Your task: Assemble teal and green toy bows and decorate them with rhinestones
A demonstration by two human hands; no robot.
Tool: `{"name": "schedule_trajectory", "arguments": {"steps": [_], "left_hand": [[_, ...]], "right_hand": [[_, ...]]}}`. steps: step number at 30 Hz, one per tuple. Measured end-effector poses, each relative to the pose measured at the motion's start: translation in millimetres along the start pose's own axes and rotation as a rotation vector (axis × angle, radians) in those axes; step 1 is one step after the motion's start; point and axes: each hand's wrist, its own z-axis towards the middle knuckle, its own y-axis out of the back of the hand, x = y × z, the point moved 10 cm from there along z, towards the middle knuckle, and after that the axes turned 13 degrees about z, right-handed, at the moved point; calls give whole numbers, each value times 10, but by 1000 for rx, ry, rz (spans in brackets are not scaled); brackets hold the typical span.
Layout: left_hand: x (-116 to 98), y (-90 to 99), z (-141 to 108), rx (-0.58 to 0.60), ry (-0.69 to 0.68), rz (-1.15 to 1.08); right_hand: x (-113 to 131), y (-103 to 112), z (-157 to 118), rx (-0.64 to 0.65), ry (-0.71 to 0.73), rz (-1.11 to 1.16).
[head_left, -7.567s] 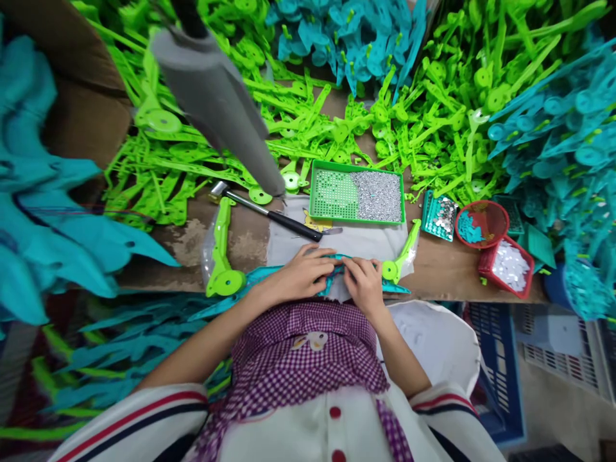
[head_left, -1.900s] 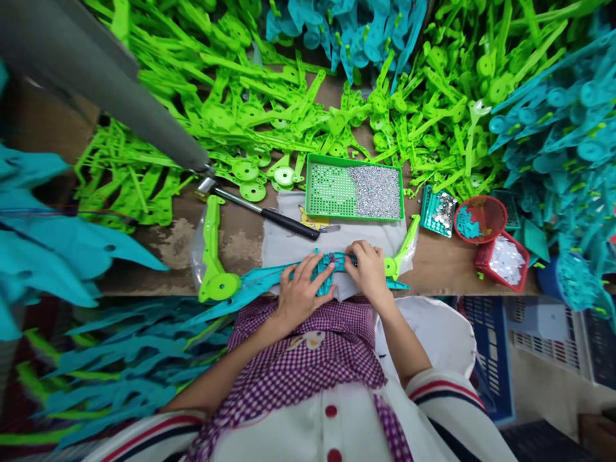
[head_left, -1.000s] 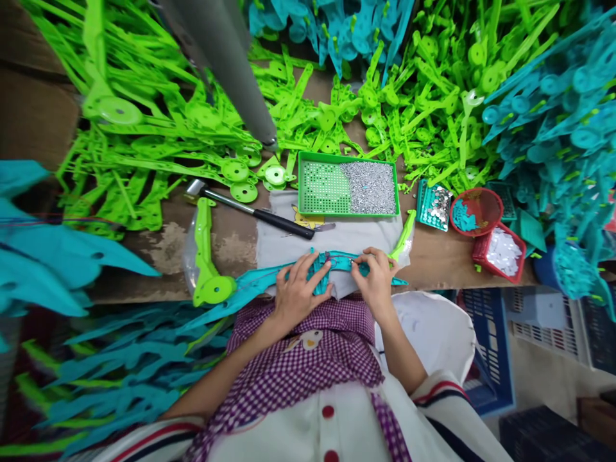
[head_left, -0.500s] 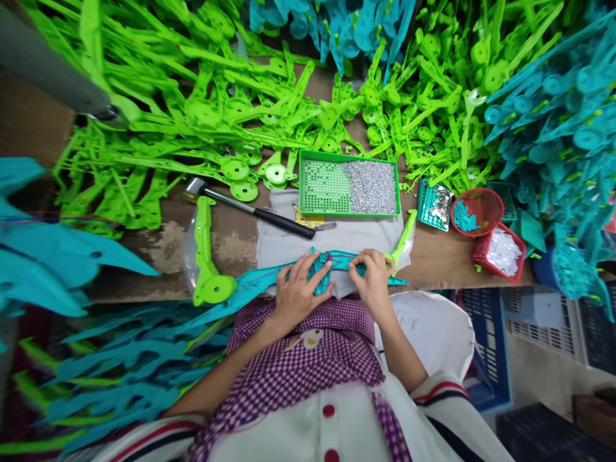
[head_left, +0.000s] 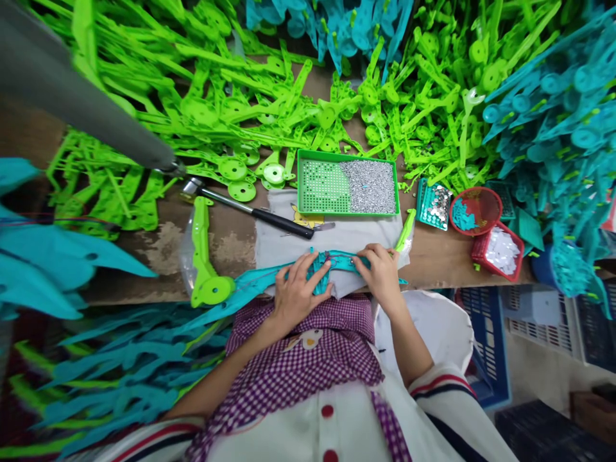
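A long blue plastic shell (head_left: 255,281) lies at the table's front edge, with thin dark wires along its inner side. My left hand (head_left: 299,287) grips its middle, fingers over the top and thumb beside a bundle of blue strips (head_left: 321,264). My right hand (head_left: 381,274) is bent over the shell's right part, thumb and fingers close together. A tiny shiny piece (head_left: 353,260) shows at the thumb tip; the rest is hidden under the fingers. Green curved pieces stand to the left (head_left: 205,256) and right (head_left: 407,230) of the shell.
Behind the hands lie a hammer (head_left: 255,212) on a grey cloth (head_left: 276,247) and a green tray (head_left: 299,186) of small metal bits. Small parts baskets (head_left: 522,253) stand right. Green parts (head_left: 202,109) and blue parts (head_left: 568,115) are heaped around. A grey bar (head_left: 106,109) juts in upper left.
My right hand has shifted slightly right, its fingers lower over the shell. My left hand stays in place. The grey bar at upper left reaches further right and down.
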Motion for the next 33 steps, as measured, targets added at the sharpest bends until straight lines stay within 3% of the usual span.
{"name": "schedule_trajectory", "arguments": {"steps": [9,16,24,33], "left_hand": [[-9,8,1,-18,-9,4],[-26,9,2,-5,-2,20],[-46,34,26,-12,-4,10],[-32,-9,3,-3,6,-17]], "right_hand": [[71,14,-107,-29,68,-145],[182,-95,62,138,134,-352],[237,-120,143,293,197,-371],[152,-145,142,188,150,-317]]}}
